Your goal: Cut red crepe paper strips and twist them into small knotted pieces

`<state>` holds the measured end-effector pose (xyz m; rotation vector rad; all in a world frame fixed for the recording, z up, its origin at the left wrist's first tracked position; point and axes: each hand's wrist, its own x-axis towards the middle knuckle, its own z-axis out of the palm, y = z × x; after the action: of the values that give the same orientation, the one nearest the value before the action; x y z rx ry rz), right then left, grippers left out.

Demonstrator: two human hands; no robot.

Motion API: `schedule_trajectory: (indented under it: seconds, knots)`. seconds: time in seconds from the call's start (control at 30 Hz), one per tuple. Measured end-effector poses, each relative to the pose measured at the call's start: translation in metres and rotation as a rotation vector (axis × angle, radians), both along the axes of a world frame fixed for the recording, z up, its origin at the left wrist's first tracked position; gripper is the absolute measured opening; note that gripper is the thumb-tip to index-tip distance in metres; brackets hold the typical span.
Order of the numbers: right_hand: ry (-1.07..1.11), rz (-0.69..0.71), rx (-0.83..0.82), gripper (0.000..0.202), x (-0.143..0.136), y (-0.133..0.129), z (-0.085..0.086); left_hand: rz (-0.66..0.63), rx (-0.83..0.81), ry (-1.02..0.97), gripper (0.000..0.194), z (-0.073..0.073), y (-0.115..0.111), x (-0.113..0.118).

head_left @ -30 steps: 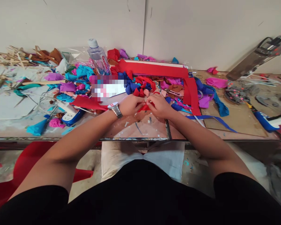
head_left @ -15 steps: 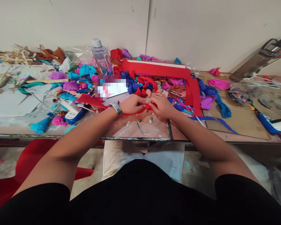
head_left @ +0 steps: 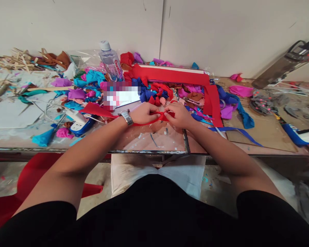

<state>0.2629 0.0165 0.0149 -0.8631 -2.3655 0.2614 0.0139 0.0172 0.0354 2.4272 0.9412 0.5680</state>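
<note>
Between my two hands is a strip of red crepe paper (head_left: 162, 116), pinched together at its middle. My left hand (head_left: 145, 114), with a metal watch on the wrist, grips the strip between thumb and fingers. My right hand (head_left: 177, 114) pinches the same strip just beside it, and the fingertips of both hands nearly touch. A longer red piece (head_left: 98, 109) extends leftward behind my left wrist. Close behind the hands lies a heap of crumpled red and blue crepe paper (head_left: 158, 92).
A lit phone (head_left: 126, 96) and a clear bottle (head_left: 111, 61) stand behind my left hand. Red paper strips (head_left: 173, 74) lie at the back. A power strip (head_left: 82, 126) is at left, a dark tumbler (head_left: 278, 68) at right. The table's front edge (head_left: 154, 152) is close.
My right fingers have shifted slightly, and more red paper shows bunched between both hands. The camera view has moved a little; other things stay where they were.
</note>
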Motion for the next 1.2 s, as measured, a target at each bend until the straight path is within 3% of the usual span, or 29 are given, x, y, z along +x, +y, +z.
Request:
schedule_trajectory:
  seconds: [0.13, 0.37, 0.77, 1.2]
  knots:
    - [0.001, -0.002, 0.007, 0.015, -0.002, -0.002, 0.0, -0.002, -0.034, -0.057, 0.04, -0.001, -0.001, 0.003]
    - [-0.003, 0.029, 0.003, 0.02, -0.003, -0.002, -0.002, -0.005, -0.001, -0.104, 0.033, -0.006, -0.001, 0.005]
    - [-0.019, -0.006, 0.038, 0.017, 0.0, 0.0, 0.0, -0.051, -0.026, 0.054, 0.031, -0.001, 0.001, -0.001]
    - [-0.089, 0.048, 0.011, 0.036, -0.001, -0.002, 0.002, -0.107, -0.069, 0.041, 0.038, -0.004, 0.008, -0.003]
